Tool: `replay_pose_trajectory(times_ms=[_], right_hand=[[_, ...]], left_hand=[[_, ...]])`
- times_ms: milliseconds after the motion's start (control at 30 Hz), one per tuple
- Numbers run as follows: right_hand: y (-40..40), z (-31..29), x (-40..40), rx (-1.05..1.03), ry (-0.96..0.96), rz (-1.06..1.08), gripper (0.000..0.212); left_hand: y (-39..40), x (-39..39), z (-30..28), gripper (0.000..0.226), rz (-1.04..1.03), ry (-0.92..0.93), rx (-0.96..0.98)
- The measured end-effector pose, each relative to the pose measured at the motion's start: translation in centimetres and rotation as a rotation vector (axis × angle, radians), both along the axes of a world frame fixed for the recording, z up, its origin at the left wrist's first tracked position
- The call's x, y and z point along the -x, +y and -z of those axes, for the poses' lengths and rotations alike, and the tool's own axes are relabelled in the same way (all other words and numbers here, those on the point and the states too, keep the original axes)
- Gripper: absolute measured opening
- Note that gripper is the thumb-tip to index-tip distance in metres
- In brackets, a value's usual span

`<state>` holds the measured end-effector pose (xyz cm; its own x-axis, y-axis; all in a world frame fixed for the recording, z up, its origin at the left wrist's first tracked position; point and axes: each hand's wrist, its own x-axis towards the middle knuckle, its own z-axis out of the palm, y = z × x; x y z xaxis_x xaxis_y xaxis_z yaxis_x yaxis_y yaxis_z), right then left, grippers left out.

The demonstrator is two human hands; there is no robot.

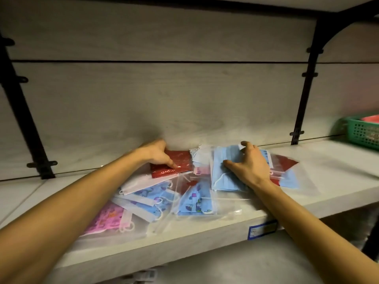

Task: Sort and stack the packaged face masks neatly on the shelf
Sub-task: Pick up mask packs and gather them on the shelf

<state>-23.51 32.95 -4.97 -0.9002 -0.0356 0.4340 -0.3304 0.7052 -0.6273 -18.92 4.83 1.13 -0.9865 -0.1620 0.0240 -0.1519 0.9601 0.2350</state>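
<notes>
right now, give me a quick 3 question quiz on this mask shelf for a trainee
1. True or false: the left hand touches the red packet.
2. Which pack does the right hand rest on? A) pink patterned pack B) plain blue mask pack C) green basket
3. Fill in: at the far right of the shelf stands a green ____.

Key:
1. True; a finger presses on it.
2. B, the plain blue mask pack; the pink patterned pack lies near the front left.
3. Basket.
</notes>
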Motion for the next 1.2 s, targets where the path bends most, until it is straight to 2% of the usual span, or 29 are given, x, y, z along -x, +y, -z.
replay_pose_trajectory(times_ms=[133,200,333,500,567,700,733,833,1000,1100,1200], right_hand=[[0.0,-0.3,-0.3,0.150,0.019,-0.095,0.083],[-0.1,-0.4,-0.6,0.180,0.059,-0.135,0.080],[-0.3,-0.4,-1.1,0.237,0.109,-0.233,0.073],[-0.5,-0.6,-1.3,0.288,0.138,-0.298,0.067],[-0.6,-0.8,-1.5,0.304,0.142,-0.304,0.066],[-0.7,-1.3,-2.2,0.372,0.120,-0.314,0.062],[-0.7,-1.4,-2.4,0.402,0.100,-0.327,0.062],[-0.5,-2.1,-2.7,0.485,0.005,-0.357,0.070],[-0.4,-3.2,-4.1,0.570,-0.074,-0.390,0.081],[-0.5,-4.4,-5.8,0.697,-0.183,-0.382,0.077],[-0.7,-5.8,-8.4,0.800,-0.259,-0.411,0.062]], left_hand=[[0.0,-1.5,-0.2,0.040,-0.022,0.056,-0.071],[0.0,-2.2,-0.2,0.040,-0.068,0.113,-0.045],[-0.1,-4.0,0.2,0.023,-0.182,0.270,-0.008],[-0.6,-6.7,1.1,0.024,-0.361,0.430,-0.079],[-0.7,-7.9,1.8,0.022,-0.415,0.507,-0.214],[0.1,-10.1,2.5,0.026,-0.469,0.614,-0.785],[0.4,-10.7,2.5,0.026,-0.477,0.609,-0.863],[1.0,-12.6,2.3,0.020,-0.472,0.587,-0.957],[1.7,-14.8,1.5,0.024,-0.409,0.606,-1.212],[1.8,-15.5,1.3,0.031,-0.387,0.640,-1.313],[1.5,-16.9,1.0,0.030,-0.364,0.633,-1.350]])
